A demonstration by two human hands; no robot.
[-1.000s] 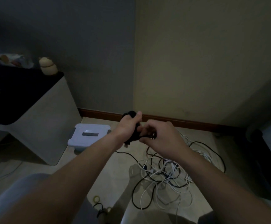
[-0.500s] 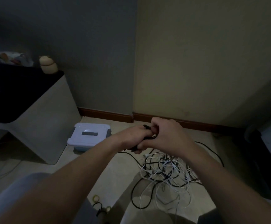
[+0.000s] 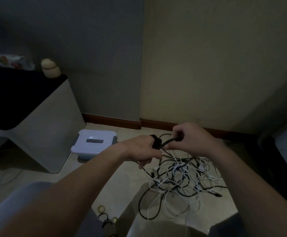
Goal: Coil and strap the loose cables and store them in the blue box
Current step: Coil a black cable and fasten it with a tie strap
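You grip a thick black cable (image 3: 169, 142) between your left hand (image 3: 144, 149) and right hand (image 3: 190, 139). Below it, a loose tangle of black and white cables (image 3: 182, 177) sprawls on the floor (image 3: 122, 182). The blue box (image 3: 88, 155), its lid (image 3: 96, 135) shut, sits to their left.

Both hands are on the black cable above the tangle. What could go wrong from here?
1. The black cable, gripped by the left hand and pinched by the right hand, may run on into the tangled pile; pulling could tighten knots.
2. The blue box has its lid on and both hands are busy, so the cable might uncoil while opening it.
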